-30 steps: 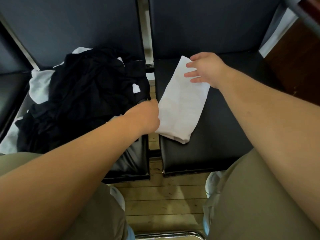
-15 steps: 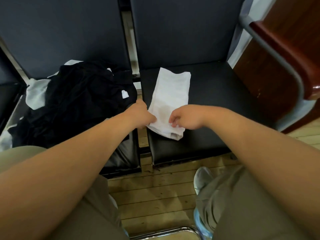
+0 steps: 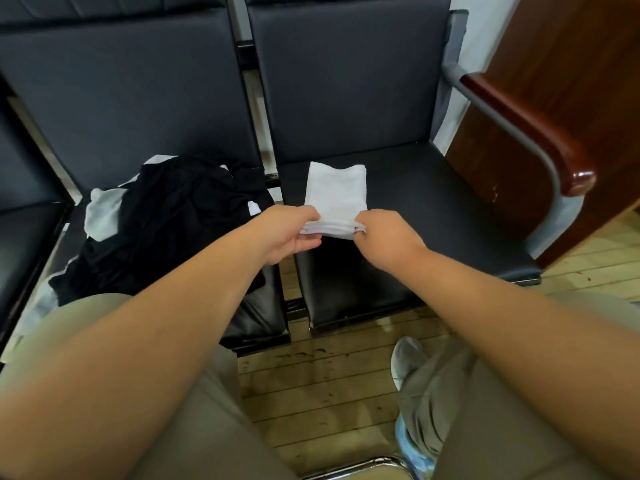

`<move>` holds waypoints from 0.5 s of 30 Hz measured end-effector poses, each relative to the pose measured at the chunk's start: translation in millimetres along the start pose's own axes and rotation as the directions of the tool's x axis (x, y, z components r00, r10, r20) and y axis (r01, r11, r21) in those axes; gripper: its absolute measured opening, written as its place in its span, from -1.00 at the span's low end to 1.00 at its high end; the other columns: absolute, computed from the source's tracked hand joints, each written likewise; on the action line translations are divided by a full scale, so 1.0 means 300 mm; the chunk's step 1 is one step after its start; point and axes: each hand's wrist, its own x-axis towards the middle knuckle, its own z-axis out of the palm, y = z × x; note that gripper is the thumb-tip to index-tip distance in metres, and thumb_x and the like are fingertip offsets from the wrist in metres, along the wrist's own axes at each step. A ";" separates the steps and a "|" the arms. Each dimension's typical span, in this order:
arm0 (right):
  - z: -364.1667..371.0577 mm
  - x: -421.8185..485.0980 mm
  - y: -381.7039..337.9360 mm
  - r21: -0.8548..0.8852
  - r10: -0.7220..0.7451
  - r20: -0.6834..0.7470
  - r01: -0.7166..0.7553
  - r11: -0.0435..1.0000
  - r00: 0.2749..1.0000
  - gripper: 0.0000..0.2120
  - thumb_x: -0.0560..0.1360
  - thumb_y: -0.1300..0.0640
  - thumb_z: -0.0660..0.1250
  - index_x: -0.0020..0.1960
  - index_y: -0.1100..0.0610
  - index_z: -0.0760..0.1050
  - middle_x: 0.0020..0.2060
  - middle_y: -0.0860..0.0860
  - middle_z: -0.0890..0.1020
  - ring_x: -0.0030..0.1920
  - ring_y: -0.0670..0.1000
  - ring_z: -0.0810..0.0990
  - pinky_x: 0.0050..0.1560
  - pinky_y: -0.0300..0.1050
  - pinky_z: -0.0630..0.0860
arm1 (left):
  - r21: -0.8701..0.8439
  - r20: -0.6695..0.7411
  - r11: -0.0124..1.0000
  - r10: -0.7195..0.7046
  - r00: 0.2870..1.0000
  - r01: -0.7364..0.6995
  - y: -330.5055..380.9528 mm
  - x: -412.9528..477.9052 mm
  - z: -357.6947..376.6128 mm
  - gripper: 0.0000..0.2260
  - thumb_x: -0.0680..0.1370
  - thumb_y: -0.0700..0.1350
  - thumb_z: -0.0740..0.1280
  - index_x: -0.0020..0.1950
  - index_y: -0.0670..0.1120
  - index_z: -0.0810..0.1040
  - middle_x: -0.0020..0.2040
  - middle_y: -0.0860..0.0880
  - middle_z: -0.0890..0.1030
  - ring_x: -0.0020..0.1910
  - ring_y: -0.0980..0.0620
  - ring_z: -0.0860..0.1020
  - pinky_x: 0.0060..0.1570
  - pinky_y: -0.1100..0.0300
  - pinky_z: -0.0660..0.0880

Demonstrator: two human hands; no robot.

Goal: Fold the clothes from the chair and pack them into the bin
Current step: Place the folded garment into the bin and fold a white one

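Both hands grip the near end of a folded white garment (image 3: 335, 190). The left hand (image 3: 294, 233) pinches its left corner, thumb on top and fingers curled beneath. The right hand (image 3: 384, 237) pinches the right corner with fingers curled in, knuckles up. Between them the layered edge of the fabric shows as a thick white band, raised a little off the seat. The rest of the garment lies flat as a narrow strip running away toward the backrest, its far end short of the back edge.

It rests on the right chair seat (image 3: 443, 220), black and padded, close to that seat's left edge; the right half of the seat is bare. A grey metal armrest (image 3: 540, 133) capped with dark red wood stands along the seat's right edge.

On the left chair seat (image 3: 258, 317) sits a loose pile of clothes (image 3: 166, 233), mostly black, with white fabric (image 3: 104, 213) poking out at its far and left sides. The pile reaches that seat's right edge, just beside the left hand, and covers most of the seat back to the backrest.

Below, khaki trousers (image 3: 485, 410) cover both knees, a light shoe (image 3: 407, 358) stands on the wooden plank floor (image 3: 329, 386), and a chrome tube (image 3: 356, 468) crosses the bottom edge of the view.
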 end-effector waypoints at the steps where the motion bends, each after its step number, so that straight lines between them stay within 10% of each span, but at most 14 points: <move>1: -0.020 0.005 0.006 0.019 0.003 -0.006 -0.003 1.000 1.000 -0.84 0.63 0.12 0.20 -0.09 0.05 0.50 -0.16 -0.02 0.55 -0.15 0.06 0.58 -0.31 -0.12 0.37 | 0.107 0.036 0.994 0.035 0.999 -0.038 0.005 -0.009 0.000 -0.72 0.57 -0.16 0.51 0.24 -0.22 0.63 0.26 -0.20 0.67 0.12 -0.05 0.72 0.09 0.08 0.70; 6: -0.118 0.019 0.008 0.092 -0.040 0.028 0.038 0.995 0.999 -0.80 0.62 0.04 0.21 -0.16 -0.06 0.50 -0.18 -0.06 0.59 -0.15 0.01 0.59 -0.22 -0.10 0.43 | 0.901 0.060 0.349 0.489 0.870 -0.259 -0.011 -0.013 0.007 -0.76 0.53 -0.12 0.50 0.18 0.03 0.61 0.22 -0.12 0.56 0.07 -0.09 0.53 -0.02 0.11 0.47; 9: -0.187 0.006 0.004 0.070 -0.054 0.124 0.046 0.996 0.991 -0.82 0.60 0.03 0.26 -0.16 0.01 0.52 -0.19 -0.03 0.59 -0.17 0.01 0.57 -0.22 -0.08 0.44 | 0.902 0.065 0.308 0.596 0.801 -0.302 -0.002 -0.015 0.022 -0.89 0.61 -0.08 0.41 0.12 -0.01 0.64 0.22 -0.13 0.52 0.03 -0.10 0.48 -0.03 0.12 0.39; 15: -0.275 -0.024 0.068 0.143 -0.021 0.423 -0.044 0.989 0.906 -0.71 0.49 -0.11 0.34 0.04 0.04 0.68 -0.04 0.05 0.75 -0.02 0.08 0.75 0.18 0.14 0.67 | 0.861 0.274 0.320 0.366 0.889 -0.396 0.074 -0.097 0.019 -0.83 0.51 0.05 0.45 -0.06 -0.04 0.61 -0.06 -0.04 0.63 -0.05 -0.09 0.62 -0.07 -0.02 0.59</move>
